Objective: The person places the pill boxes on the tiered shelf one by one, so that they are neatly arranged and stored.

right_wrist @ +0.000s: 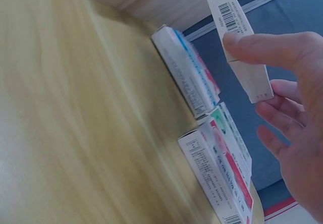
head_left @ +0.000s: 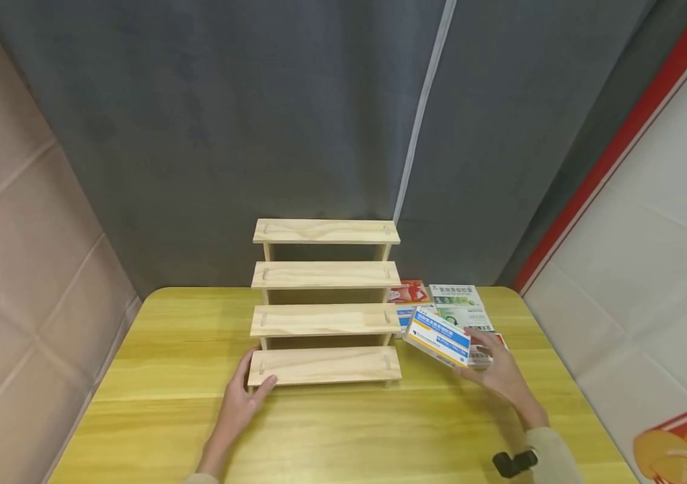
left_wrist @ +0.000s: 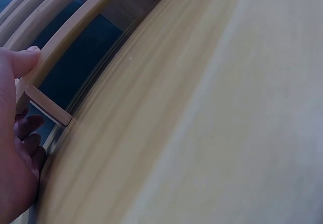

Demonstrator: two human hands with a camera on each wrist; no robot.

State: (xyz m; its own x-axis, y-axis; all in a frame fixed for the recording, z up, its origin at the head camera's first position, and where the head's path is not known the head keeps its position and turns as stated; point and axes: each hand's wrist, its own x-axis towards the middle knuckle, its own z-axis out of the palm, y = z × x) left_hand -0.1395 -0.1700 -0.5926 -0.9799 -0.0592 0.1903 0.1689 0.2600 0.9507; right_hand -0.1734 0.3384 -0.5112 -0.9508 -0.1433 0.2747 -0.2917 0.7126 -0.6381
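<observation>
A wooden step rack [head_left: 325,365] with several tiers stands on the table. At the left end of its lowest board is my left hand [head_left: 240,396], thumb on the front edge and fingers round the side. In the left wrist view the thumb [left_wrist: 26,61] lies on that board while the other fingers curl below it. My right hand [head_left: 501,368] pinches a white and blue medicine box [head_left: 438,338] by its right end, tilted and raised to the right of the rack. Seen from the right wrist, the thumb presses the box's barcoded side [right_wrist: 234,24].
Right of the rack lie more medicine boxes: a red one [head_left: 409,292], a white and green one [head_left: 460,299] and a red and white one [right_wrist: 217,173], partly behind my right hand. A grey curtain [head_left: 228,134] hangs behind the wooden table [head_left: 168,376].
</observation>
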